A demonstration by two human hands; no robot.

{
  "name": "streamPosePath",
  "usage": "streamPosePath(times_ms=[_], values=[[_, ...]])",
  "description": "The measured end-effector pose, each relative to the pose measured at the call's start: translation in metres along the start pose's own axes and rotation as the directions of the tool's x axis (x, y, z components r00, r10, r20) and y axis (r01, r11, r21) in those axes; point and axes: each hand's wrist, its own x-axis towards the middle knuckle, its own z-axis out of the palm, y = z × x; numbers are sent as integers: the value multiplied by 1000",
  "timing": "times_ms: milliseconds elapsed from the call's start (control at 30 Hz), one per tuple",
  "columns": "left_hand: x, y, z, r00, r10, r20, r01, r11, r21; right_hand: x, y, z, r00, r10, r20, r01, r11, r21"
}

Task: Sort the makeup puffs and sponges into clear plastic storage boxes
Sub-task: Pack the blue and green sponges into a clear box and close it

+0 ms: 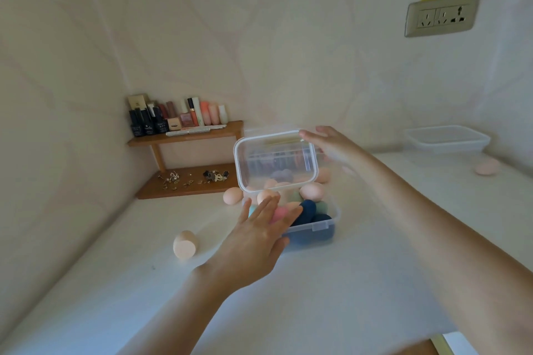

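Our left hand (259,239), grip spread, is pressing sponges (310,210) inside the box (314,232); our right hand (334,144) is pinching the lid (274,164) edge.

The near worktop (331,297) gives open passage from its front edge up to the storage box (310,232). The clear lid (277,161) hangs tilted above the box's far side, held at its corner by the right grip (334,147), and bars approach from behind. The left grip (253,242) lies flat across the box's near-left opening. One loose sponge (184,245) lies in the left lane, and another sponge (232,195) is just beside the box. A wooden shelf (187,135) closes the back-left corner. The right side seems open up to the second box (447,140).
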Motion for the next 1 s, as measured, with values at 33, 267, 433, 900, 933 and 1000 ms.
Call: streamPosePath(times_ms=[33, 267, 433, 900, 933, 1000], values=[[0, -2, -1, 1000, 26, -14, -26, 999, -20, 7, -3, 5, 999, 30, 32, -31, 999, 8], [-4, -8, -9, 993, 27, -112, -51, 976, -214, 7, -13, 23, 979, -204, 11, 203, 977, 59], [-8, -33, -37, 825, -137, -548, -111, 911, -397, -25, -17, 4, 911, -404, 78, 409, 910, -70], [-7, -21, -23, 987, -160, -4, 146, 909, -390, -117, 51, 6, 802, -532, 272, 594, 661, -458], [-6, -20, -21, 988, -154, 20, 151, 922, -355, -119, 57, 8, 797, -535, 279, 600, 653, -461], [-6, -19, -16, 991, -112, 76, 130, 948, -292, -120, 70, 10, 793, -530, 301, 606, 633, -482]])
